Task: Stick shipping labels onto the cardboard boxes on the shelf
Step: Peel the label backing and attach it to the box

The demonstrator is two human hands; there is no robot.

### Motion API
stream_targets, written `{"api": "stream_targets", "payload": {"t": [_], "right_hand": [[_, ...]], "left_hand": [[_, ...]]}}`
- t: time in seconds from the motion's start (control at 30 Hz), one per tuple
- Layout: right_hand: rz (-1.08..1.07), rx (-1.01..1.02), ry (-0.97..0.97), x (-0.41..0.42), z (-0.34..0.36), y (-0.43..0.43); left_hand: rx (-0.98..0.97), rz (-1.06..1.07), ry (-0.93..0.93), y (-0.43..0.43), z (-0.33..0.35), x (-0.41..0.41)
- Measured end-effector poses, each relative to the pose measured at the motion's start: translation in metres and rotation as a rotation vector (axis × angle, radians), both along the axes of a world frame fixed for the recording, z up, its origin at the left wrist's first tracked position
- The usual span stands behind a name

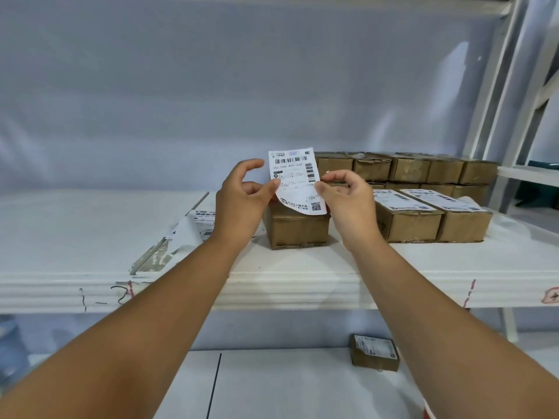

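Now both hands up: left hand (242, 196) and right hand (344, 196) pinch shipping label (295, 179) by side edges, above unlabelled cardboard box (298, 229) on shelf (302, 282).

Soft even light (bluish cast), edges bowed.

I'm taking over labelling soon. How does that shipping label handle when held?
Probably floppy: the shipping label curls at its lower corner. Likely very light: the left hand and right hand hold it up by fingertip pinches alone.
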State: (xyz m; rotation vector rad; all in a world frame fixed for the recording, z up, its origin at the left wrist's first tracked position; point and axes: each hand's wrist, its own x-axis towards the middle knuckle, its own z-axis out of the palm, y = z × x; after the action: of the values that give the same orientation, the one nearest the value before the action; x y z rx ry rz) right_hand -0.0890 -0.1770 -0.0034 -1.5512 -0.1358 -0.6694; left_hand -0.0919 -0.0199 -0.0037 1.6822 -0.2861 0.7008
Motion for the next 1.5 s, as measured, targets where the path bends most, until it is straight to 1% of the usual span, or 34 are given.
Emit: {"api": "stream_targets", "payload": {"t": [0.07, 0.17, 0.3, 0.4, 0.63, 0.83, 0.97, 1.23, 1.5], "right_hand": [[-0.004, -0.005, -0.002, 0.0002, -0.0007, 0.0001], [-0.024, -0.041, -0.014, 0.0001, -0.0013, 0.0002], [-0.054, -0.094, -0.027, 0.0022, -0.0028, -0.0008], [-0.038, -0.121, -0.032, 0.0033, -0.0036, -0.0008], [-0.006, -0.126, 0.007, 0.0050, -0.0038, -0.0021], [-0.035, -0.209, -0.005, 0.0050, -0.0062, -0.0016], [-0.059, -0.250, -0.003, 0.0072, -0.0070, -0.0018], [-0.071, -0.243, 0.008, 0.0076, -0.0073, -0.0020], [-0.074, -0.240, 0.025, 0.0095, -0.0075, -0.0014]], "left_hand": [[-0.003, -0.026, 0.007, -0.0008, -0.0001, -0.0022], [0.045, -0.056, 0.019, -0.0009, -0.0004, -0.0052], [0.100, -0.025, 0.022, -0.0012, -0.0014, -0.0038], [0.143, -0.002, 0.022, -0.0018, -0.0017, -0.0013], [0.157, -0.014, -0.004, -0.0006, -0.0018, -0.0004], [0.176, -0.029, -0.036, -0.0019, -0.0032, -0.0021], [0.232, -0.007, -0.053, -0.0043, -0.0050, -0.0028], [0.290, 0.035, -0.054, -0.0026, -0.0044, -0.0007], [0.289, 0.038, -0.056, -0.0028, -0.0043, 0.0008]]}}
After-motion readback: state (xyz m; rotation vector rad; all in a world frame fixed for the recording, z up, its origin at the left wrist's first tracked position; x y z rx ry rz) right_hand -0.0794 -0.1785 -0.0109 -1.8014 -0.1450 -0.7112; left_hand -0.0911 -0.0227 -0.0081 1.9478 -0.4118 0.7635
